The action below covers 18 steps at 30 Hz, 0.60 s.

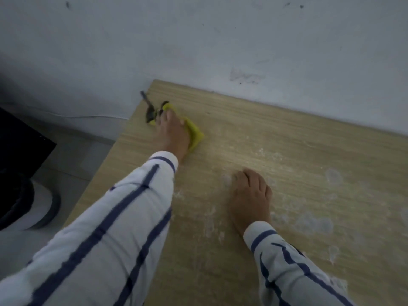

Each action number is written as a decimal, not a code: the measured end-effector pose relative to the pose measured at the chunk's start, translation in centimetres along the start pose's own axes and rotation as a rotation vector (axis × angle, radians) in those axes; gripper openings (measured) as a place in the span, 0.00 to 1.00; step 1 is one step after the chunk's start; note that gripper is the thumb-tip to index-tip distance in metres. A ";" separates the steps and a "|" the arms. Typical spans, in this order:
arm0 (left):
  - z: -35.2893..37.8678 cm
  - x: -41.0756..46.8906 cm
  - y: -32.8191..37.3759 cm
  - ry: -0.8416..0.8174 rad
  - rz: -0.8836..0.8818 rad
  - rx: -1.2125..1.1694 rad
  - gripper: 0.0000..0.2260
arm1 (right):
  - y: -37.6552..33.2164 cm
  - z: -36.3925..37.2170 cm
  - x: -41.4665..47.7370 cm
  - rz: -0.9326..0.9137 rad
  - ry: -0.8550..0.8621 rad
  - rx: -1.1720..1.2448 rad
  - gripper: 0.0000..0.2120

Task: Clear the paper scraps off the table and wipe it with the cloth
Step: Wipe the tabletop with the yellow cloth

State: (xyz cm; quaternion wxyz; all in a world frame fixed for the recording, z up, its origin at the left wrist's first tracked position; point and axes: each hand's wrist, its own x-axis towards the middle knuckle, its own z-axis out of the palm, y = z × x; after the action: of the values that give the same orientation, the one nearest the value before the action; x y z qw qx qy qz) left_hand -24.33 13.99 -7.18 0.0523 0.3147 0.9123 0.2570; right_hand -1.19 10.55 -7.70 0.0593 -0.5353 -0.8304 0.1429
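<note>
**Scraps could fall off the edge**

Nearest to me are the two striped sleeves (99, 228). The left hand (174, 133) lies flat on the yellow cloth (195, 134). Its fingers are straight and press the cloth down at the far left corner of the desk (287, 140). It grips nothing. The right hand (250, 195) rests on the desk near the middle, with loose fingers and nothing in it. Some dark scraps (150, 110) sit just past the left fingertips, right at the desk's edge. They look like they touch the cloth.

I think the wiping is only partly done. White smears (313, 221) cover the wood on the right side.

What could go wrong? If the cloth pushes further, the scraps could tip over the edge. They could land on the floor (72, 155) and miss the round dark thing (26, 202) lower down, which may be a bin. The flat hand only presses, so it could slide off the cloth. The wide sleeve could drag through the smears and spread them.
</note>
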 end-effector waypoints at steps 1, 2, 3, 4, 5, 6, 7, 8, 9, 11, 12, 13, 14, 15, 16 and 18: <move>0.4 -0.9 1.7 -0.029 0.143 -0.029 0.15 | -0.1 0.0 0.0 0.008 0.006 -0.016 0.20; 1.3 -2.2 3.1 -0.112 0.344 -0.068 0.14 | -0.2 0.0 0.0 0.015 0.010 -0.027 0.22; 2.0 -3.6 4.2 -0.241 0.601 -0.079 0.14 | -0.2 0.0 0.1 0.025 0.011 -0.029 0.23; 2.8 -4.6 4.6 -0.358 0.849 -0.040 0.15 | -0.2 0.0 0.2 0.032 0.015 -0.028 0.23; 3.5 -4.2 4.2 -0.410 0.983 0.033 0.16 | -0.2 0.0 0.3 0.035 0.018 -0.028 0.23; 4.1 -2.7 3.2 -0.378 0.983 0.052 0.16 | -0.1 0.0 0.3 0.030 0.022 -0.032 0.22; 3.9 -0.8 2.5 -0.312 0.826 0.059 0.14 | 0.0 0.0 0.4 0.019 0.034 -0.043 0.20; 4.1 1.5 1.3 -0.218 0.582 0.075 0.12 | 0.0 0.2 0.4 0.008 0.043 -0.054 0.18; 3.7 3.5 0.3 -0.117 0.324 0.096 0.11 | 0.1 0.3 0.3 -0.001 0.039 -0.062 0.17; 3.6 5.9 -0.5 -0.016 0.005 0.175 0.14 | 0.2 0.6 0.4 -0.013 0.025 -0.076 0.19; 3.8 5.6 0.7 -0.034 0.029 0.181 0.16 | 0.1 0.6 0.4 -0.008 0.027 -0.082 0.20; 4.5 4.7 2.6 -0.094 0.126 0.134 0.16 | 0.0 0.5 0.4 -0.001 0.031 -0.089 0.21; 5.3 3.0 4.9 -0.167 0.273 0.030 0.15 | 0.0 0.5 0.4 0.006 0.034 -0.092 0.21; 6.2 0.8 7.2 -0.262 0.438 -0.083 0.14 | 0.0 0.5 0.5 0.007 0.040 -0.090 0.21; 7.0 -1.5 9.3 -0.379 0.628 -0.128 0.11 | 0.1 0.5 0.5 0.008 0.038 -0.087 0.21; 7.9 -4.7 11.6 -0.524 0.948 -0.090 0.08 | 0.1 0.5 0.4 0.004 0.019 -0.089 0.23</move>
State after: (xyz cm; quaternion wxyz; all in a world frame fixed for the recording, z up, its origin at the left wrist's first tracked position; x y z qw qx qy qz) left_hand -12.24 22.38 -8.52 0.1698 0.7425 0.6149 0.2043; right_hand -1.36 10.88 -8.26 0.0431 -0.5406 -0.8341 0.1010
